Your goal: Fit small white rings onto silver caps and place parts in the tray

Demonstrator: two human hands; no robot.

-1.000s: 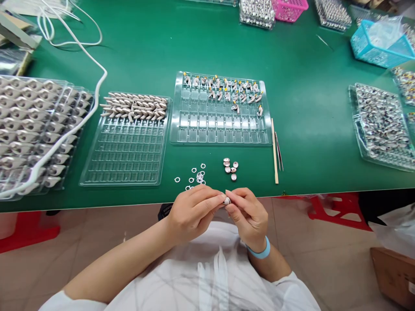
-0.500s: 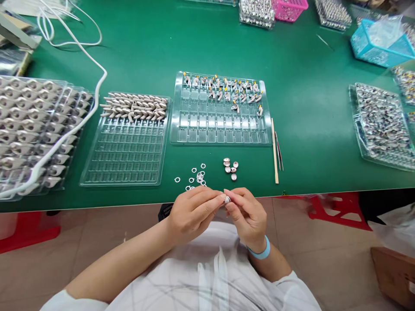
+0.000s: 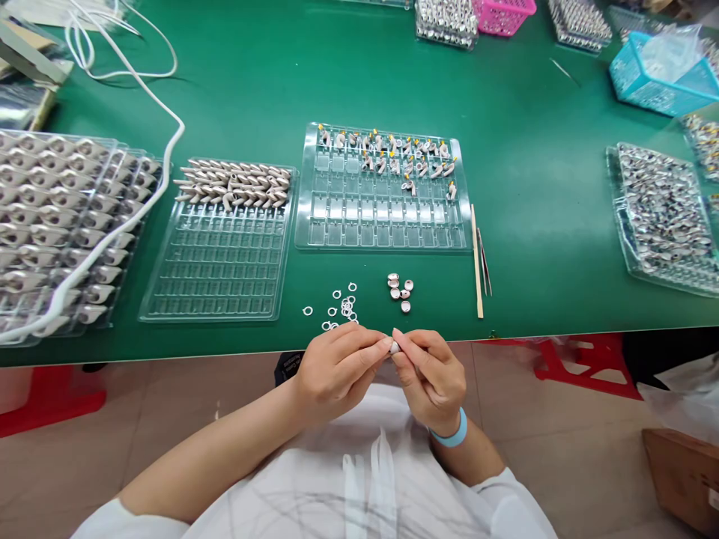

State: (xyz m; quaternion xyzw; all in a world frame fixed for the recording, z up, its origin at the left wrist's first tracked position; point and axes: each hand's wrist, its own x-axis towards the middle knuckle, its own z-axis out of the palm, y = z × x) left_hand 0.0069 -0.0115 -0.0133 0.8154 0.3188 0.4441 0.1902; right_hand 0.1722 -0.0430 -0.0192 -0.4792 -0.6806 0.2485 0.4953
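Observation:
My left hand [image 3: 337,367] and my right hand [image 3: 430,374] meet at the green table's near edge, both pinching one small round silver-white cap [image 3: 394,347] between their fingertips. Just beyond them lie several loose white rings [image 3: 339,305] and a small cluster of round caps [image 3: 399,290]. Farther back sits a clear tray [image 3: 382,217] with small grey parts with yellow tips filling its far rows. To its left, another clear tray [image 3: 219,262] holds grey curved parts along its far edge.
A wooden stick [image 3: 477,262] and tweezers [image 3: 484,260] lie right of the centre tray. Stacked trays of grey parts [image 3: 61,224] and a white cable [image 3: 135,202] are at left. Trays of small metal parts [image 3: 663,217], a blue basket [image 3: 657,75] and a pink basket [image 3: 502,15] stand at right and back.
Both hands stay together on the cap, with only slight finger shifts; the view has barely moved.

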